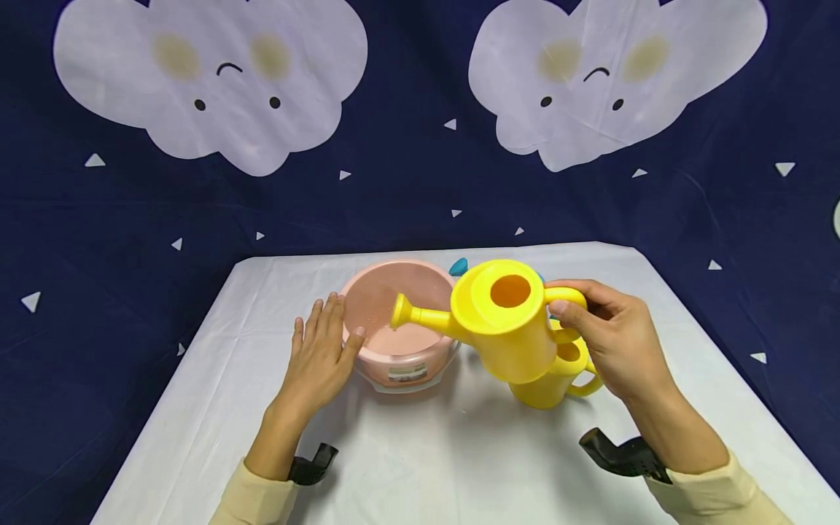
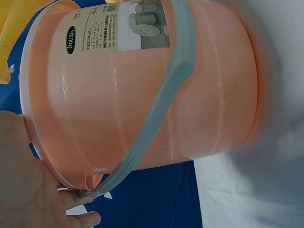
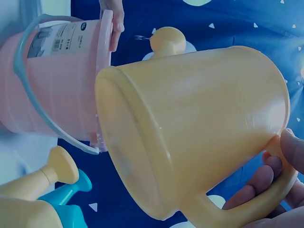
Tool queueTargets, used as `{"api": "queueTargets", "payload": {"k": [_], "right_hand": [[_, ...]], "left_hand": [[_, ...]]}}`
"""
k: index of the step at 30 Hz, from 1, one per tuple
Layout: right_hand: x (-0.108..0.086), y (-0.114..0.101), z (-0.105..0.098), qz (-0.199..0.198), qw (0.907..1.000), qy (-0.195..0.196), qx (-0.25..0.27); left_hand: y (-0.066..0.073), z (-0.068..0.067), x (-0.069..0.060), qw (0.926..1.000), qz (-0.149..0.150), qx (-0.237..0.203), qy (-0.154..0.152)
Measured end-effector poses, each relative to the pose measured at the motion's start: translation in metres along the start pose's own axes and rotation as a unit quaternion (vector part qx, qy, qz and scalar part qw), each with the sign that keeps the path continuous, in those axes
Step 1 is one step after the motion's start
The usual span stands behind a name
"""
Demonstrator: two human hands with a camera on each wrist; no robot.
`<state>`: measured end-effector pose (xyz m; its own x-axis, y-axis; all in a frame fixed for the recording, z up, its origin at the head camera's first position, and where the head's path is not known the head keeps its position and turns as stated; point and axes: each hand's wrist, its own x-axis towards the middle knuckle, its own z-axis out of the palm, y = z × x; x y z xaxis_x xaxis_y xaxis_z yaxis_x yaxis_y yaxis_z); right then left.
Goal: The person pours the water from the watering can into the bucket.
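Yellow watering can [image 1: 515, 350], smooth, with a flared spout tip, hangs right of the pink bucket [image 1: 375, 370], spout over it; right hand [image 1: 620, 339] grips its handle, left hand [image 1: 318, 361], fingers straight, touches the bucket's rim.

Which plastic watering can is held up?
The yellow plastic watering can in the right hand; the lower yellow can and the blue can aren't held.
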<state>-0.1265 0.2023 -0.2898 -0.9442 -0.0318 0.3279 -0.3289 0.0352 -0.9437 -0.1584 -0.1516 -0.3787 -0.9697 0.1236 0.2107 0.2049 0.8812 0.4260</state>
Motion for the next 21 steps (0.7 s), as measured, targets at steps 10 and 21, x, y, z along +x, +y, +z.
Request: {"api": "queueTargets", "payload": {"k": [10,21], "right_hand": [[-0.010,0.009,0.002,-0.030,0.9951,-0.027,0.090],[-0.025,0.024,0.004,-0.039,0.9900,-0.050,0.126]], "left_hand": [[0.001,-0.001,-0.001,1.0000,-0.002,0.000,-0.001],[0.001,-0.001,-0.001,1.0000,-0.001,0.000,0.002]]}}
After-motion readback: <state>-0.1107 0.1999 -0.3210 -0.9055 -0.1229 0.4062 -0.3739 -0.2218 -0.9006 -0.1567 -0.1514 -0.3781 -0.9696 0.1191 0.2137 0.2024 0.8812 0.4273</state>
